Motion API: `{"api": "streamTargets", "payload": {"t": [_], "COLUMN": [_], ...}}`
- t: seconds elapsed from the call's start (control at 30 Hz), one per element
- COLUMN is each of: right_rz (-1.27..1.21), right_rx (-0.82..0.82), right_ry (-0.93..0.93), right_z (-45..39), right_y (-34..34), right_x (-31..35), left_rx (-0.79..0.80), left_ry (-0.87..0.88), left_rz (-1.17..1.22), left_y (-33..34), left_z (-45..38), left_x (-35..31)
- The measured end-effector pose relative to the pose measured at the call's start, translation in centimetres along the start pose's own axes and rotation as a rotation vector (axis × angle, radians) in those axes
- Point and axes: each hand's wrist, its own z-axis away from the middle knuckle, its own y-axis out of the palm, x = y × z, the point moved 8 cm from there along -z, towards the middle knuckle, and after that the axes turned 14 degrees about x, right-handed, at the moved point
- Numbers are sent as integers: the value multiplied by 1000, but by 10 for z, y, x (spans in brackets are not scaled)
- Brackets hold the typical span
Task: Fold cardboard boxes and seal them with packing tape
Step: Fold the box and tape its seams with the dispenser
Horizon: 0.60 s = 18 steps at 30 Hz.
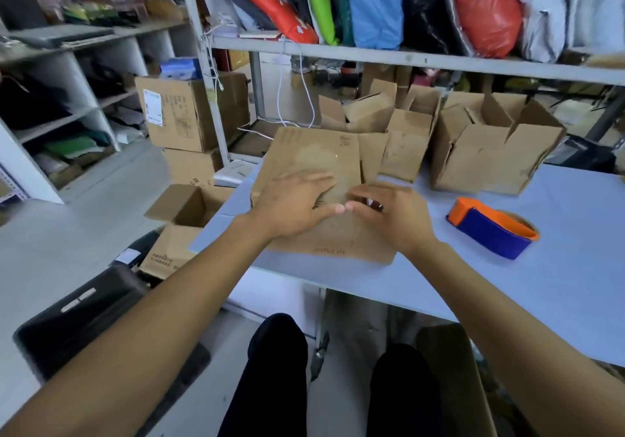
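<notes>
Box (324, 173): lay on table (507, 284), tape-smoothed seam uppermost.
Left hand (291, 206): pressed flat, fingers extended.
Right hand (392, 213): fingers curled; grasp unclear.
Tape dispenser (490, 227): rested nearby, untouched.
Risk: possibly wrinkled tape under uneven pressure.

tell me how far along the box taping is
Done: tape already shines on the flat brown cardboard box. In hand: left hand and right hand press it down. Left: open-flapped brown boxes behind; orange-and-blue tape dispenser lies idle.
</notes>
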Motion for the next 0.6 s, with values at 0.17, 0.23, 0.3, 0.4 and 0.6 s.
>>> {"api": "streamTargets", "payload": {"t": [0.17, 0.23, 0.3, 0.4, 0.6], "right_rz": [122, 159, 189, 258, 352], "right_rx": [-147, -194, -192, -177, -179], "right_ry": [-96, -160, -200, -236, -233], "right_z": [3, 4, 2, 2, 13], "right_y": [-2, -4, -5, -1, 6], "right_x": [7, 12, 14, 14, 14], "left_rx": [-113, -200, -250, -221, -189], "left_ry": [-15, 1, 3, 5, -11], "left_rz": [-100, -137, -169, -181, -185], "left_y": [8, 8, 8, 11, 11], "left_z": [0, 0, 1, -1, 1], "left_x": [-1, -2, -3, -2, -2]}}
